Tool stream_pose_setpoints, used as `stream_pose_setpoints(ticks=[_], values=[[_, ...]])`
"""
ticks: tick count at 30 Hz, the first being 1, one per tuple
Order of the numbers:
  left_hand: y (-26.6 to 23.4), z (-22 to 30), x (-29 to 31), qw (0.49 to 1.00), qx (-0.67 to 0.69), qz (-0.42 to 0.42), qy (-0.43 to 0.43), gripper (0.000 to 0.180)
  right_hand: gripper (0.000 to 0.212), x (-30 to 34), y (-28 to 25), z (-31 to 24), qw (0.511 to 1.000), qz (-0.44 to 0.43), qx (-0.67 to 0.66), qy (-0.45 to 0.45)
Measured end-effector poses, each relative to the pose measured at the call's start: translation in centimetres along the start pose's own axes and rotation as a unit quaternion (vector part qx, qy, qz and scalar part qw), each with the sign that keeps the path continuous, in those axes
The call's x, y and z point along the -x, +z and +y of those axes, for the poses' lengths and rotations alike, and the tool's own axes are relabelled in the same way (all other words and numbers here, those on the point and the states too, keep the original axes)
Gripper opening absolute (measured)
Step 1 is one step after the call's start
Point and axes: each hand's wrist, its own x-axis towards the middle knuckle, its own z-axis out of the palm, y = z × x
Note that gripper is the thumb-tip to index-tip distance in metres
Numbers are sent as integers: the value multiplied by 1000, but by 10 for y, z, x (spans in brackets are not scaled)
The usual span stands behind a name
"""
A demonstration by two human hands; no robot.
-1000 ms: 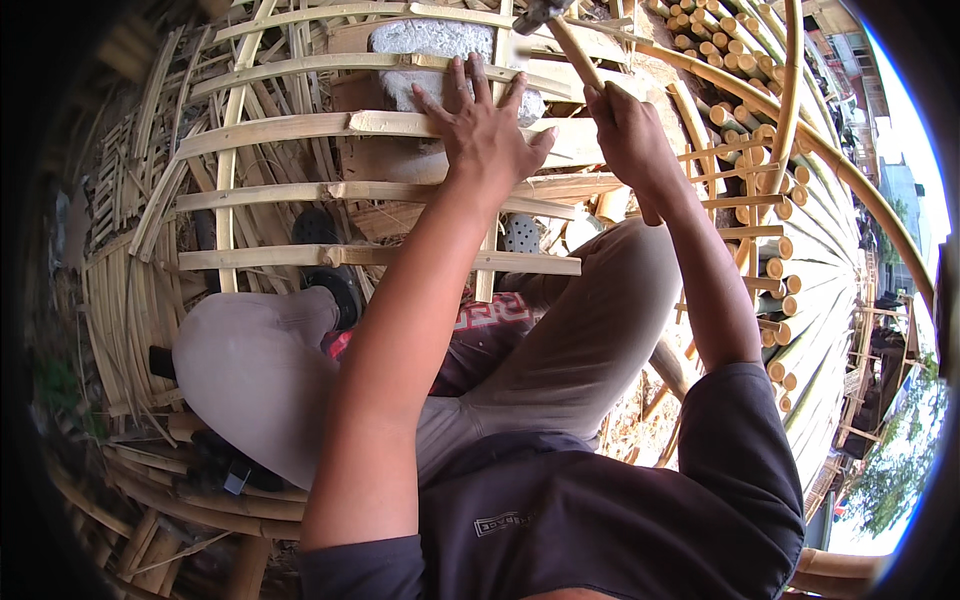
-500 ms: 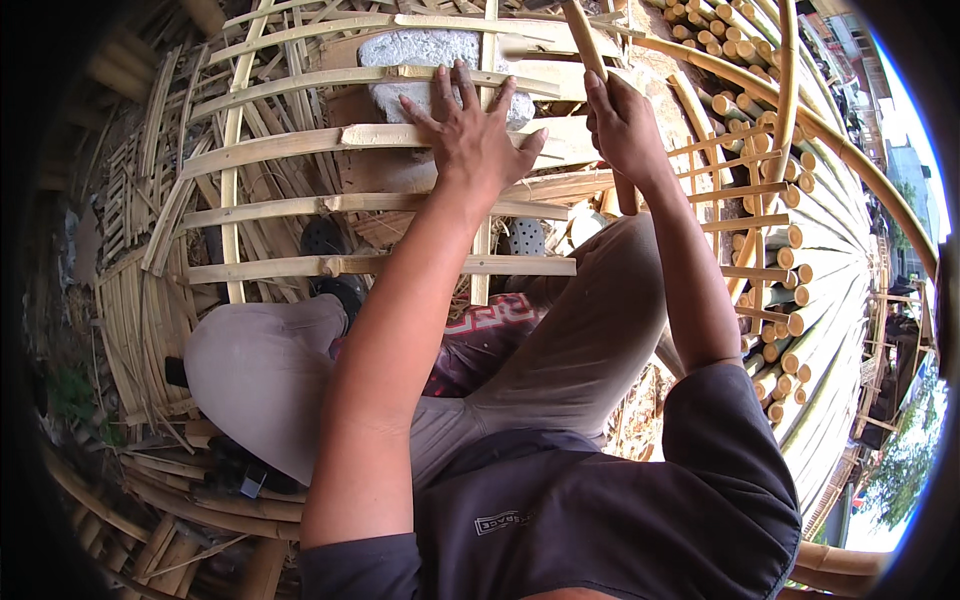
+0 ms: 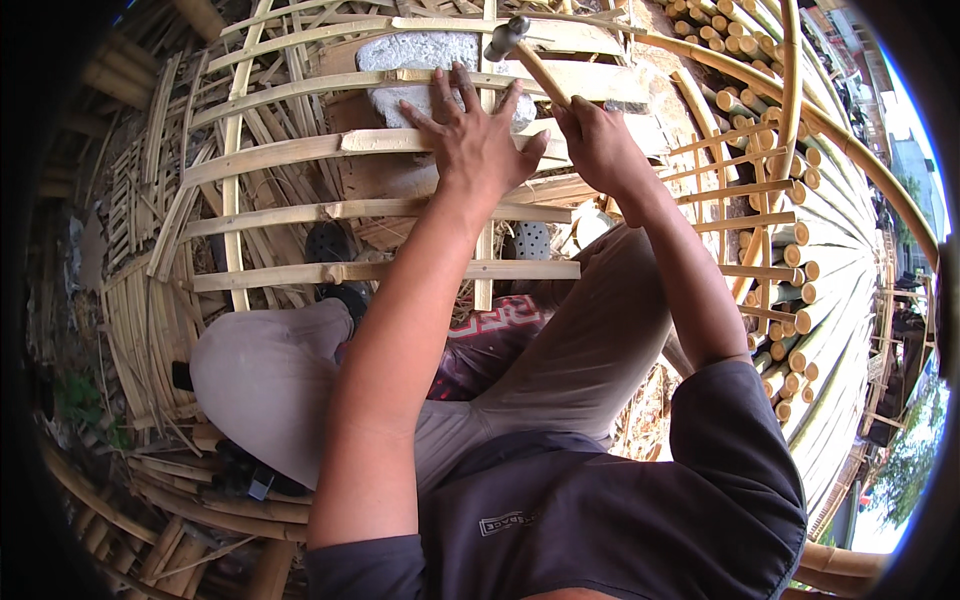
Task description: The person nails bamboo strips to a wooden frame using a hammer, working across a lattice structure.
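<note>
My left hand (image 3: 482, 140) lies with fingers spread on a lattice of split bamboo slats (image 3: 265, 152), its fingertips resting on the second long slat and beside a cross slat (image 3: 485, 275). In my right hand (image 3: 603, 148) is a hammer (image 3: 538, 72), gripped by its wooden handle. The metal head is over the top part of the lattice, close to where the cross slat meets an upper slat. Whether it touches the bamboo I cannot tell. A pale grey stone block (image 3: 418, 50) sits beneath the slats, partly covered by them and my fingers.
At the right, cut bamboo poles (image 3: 800, 270) are stacked with their ends toward me, behind another small slat lattice (image 3: 745, 190). Loose bamboo strips (image 3: 150, 310) cover the ground at the left. My bent knees (image 3: 255, 375) are below the lattice.
My right hand has swung the hammer down and left, bringing its head into full view over the lattice. My left hand has stayed almost in place on the slats.
</note>
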Motion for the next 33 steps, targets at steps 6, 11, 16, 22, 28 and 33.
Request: stream_pose_setpoints(ticks=[6, 11, 16, 22, 28, 33], values=[[0, -7, 3, 1000, 15, 15, -8, 71, 30, -3, -22, -37, 999, -32, 5, 34], [-1, -3, 1, 1000, -3, 6, -7, 72, 29, 4, -10, -7, 997, -63, 34, -1], [-5, -2, 2, 1000, -8, -16, -4, 76, 42, -16, -15, 9, 980, -20, -5, 197], [4, 0, -3, 1000, 0, -20, 0, 76, 86, -58, 15, 54, 964, 12, -11, 264], [8, -10, -2, 1000, 4, -6, 0, 75, 78, -64, 33, 41, 938, -58, -95, 327], [-8, -10, -13, 996, 60, -66, 10, 81, 71, -63, 40, 72, 929, -56, -136, 340]])
